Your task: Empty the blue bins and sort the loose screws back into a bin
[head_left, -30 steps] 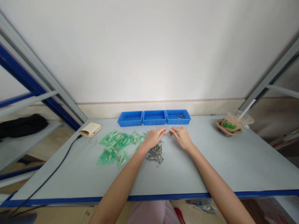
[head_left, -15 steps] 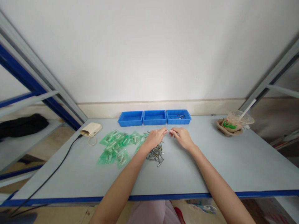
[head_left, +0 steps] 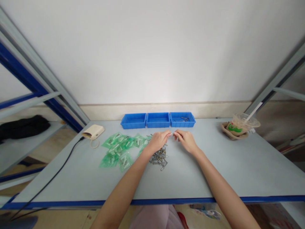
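Observation:
My left hand (head_left: 160, 140) and my right hand (head_left: 185, 139) meet above the table, each with its fingers pinched. Between the fingertips is a small pale piece (head_left: 172, 134), too small to name, that both hands seem to grip from either side. Partly under my left hand and wrist lies a pile of small metal pins or screws (head_left: 160, 157), silver with some brassy ones. Left of it, several green plastic bags (head_left: 118, 148) hold similar small parts. Behind the hands stand three blue trays; the right tray (head_left: 182, 124) has a few thin metal pieces in it.
The left blue tray (head_left: 133, 126) and middle blue tray (head_left: 158, 124) stand beside it along the wall. A cream-coloured device (head_left: 94, 131) with a black cable (head_left: 57, 173) is at the left. A plastic drink cup (head_left: 238, 124) with a straw sits in a brown holder (head_left: 232, 135) at the right.
Both hands keep nearly the same pose, fingertips together around the small piece. The whole view has shifted very slightly; the pile, bags and trays stay put.

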{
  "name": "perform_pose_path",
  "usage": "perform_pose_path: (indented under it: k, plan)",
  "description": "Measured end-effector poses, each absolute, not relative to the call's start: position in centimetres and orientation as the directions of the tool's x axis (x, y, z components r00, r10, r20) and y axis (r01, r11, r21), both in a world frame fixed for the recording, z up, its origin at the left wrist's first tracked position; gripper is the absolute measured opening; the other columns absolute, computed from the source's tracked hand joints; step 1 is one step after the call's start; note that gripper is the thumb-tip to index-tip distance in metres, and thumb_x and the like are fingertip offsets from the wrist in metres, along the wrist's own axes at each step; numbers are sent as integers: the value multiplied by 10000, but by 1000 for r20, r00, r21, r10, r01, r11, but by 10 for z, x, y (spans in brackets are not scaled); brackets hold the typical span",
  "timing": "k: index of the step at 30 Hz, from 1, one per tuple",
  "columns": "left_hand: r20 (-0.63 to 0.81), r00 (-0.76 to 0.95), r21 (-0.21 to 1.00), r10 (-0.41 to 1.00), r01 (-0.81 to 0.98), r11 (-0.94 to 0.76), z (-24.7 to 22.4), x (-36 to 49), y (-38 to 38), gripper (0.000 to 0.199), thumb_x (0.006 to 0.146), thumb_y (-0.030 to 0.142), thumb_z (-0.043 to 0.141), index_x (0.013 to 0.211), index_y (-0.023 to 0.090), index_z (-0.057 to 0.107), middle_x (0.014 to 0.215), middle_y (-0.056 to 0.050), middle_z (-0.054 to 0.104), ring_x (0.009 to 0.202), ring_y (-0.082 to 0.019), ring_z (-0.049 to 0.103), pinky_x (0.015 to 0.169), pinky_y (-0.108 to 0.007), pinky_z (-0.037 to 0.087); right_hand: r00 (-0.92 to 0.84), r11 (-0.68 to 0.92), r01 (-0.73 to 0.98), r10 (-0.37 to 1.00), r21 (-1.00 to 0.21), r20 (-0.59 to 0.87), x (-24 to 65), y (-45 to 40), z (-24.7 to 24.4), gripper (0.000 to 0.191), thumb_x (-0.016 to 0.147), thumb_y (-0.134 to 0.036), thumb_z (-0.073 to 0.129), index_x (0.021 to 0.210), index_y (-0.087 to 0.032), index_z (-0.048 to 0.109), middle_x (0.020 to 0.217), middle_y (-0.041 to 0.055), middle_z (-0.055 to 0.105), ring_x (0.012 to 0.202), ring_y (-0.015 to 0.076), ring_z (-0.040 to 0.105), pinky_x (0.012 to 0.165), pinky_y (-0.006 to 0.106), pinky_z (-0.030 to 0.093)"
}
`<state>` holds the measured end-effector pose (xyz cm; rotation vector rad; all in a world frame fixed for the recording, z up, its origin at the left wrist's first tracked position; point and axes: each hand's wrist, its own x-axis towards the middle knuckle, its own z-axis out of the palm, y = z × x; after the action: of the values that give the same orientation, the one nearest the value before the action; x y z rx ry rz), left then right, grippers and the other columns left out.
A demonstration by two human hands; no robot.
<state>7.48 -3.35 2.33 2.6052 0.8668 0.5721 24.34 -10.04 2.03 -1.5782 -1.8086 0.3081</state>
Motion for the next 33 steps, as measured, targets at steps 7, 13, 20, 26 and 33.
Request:
perform_pose_path:
  k: [7,13,20,26,33]
  plan:
    - [247,725,435,643,509,-742,26,74,-34,342,932,337,321,779,185,585,596,10,591,615,-130,567,617,-213,356,-31,258,744,935,-616,355,244,-100,21,323,899,-411,407,800,-202,632,713,10,669,615,131,582,613,215,377]
    - [263,720,443,642,501,-744,25,76,-35,286,933,288,324,821,193,570,600,24,595,604,-123,564,618,-208,353,-31,248,756,938,-605,345,243,-99,19,342,910,-399,389,780,-201,635,676,2,658,593,127,569,604,214,360]
    - [267,699,457,664,514,-726,25,76,-35,351,929,346,327,745,180,576,564,19,564,569,-121,537,597,-211,347,-51,259,763,937,-592,345,244,-99,18,335,896,-412,417,766,-200,641,691,6,665,601,128,575,602,213,359]
    - [269,718,505,642,462,-729,26,75,-33,286,911,354,385,842,197,613,595,22,596,588,-115,554,607,-201,363,-10,225,783,936,-579,351,244,-100,20,442,926,-405,328,685,-195,634,651,9,654,584,129,568,598,223,350]
    - [287,693,488,661,488,-724,24,73,-30,332,917,355,365,753,180,595,567,22,569,557,-110,533,602,-204,366,-11,224,819,927,-528,375,242,-101,20,318,879,-445,432,890,-234,669,724,-1,690,605,136,584,588,223,351]
